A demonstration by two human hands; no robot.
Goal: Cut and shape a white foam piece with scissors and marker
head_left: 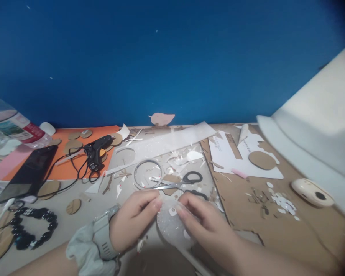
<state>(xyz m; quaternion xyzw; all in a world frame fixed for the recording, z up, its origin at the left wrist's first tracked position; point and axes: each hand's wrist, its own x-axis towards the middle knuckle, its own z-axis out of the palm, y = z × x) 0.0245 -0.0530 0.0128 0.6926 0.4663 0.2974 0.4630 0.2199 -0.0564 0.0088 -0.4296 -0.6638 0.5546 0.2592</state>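
My left hand [132, 220] and my right hand [207, 226] meet low in the middle of the view, both pinching a pale glittery rounded piece [172, 228] with small white dots on it. My left fingertips press its upper left edge, my right fingertips its upper right edge. A watch [103, 234] and a pale scrunchie [83, 251] sit on my left wrist. Just beyond the hands lie black-handled scissors [179, 182] and a thin ring [147, 174].
A black glue gun [96, 151] with its cord rests on orange paper [66, 168]. A phone [28, 172], a bead bracelet [34, 228] and a bottle [14, 128] are at left. Cardboard [276, 222], white cut-outs, scraps and a cream round device [312, 191] lie at right. A blue wall stands behind.
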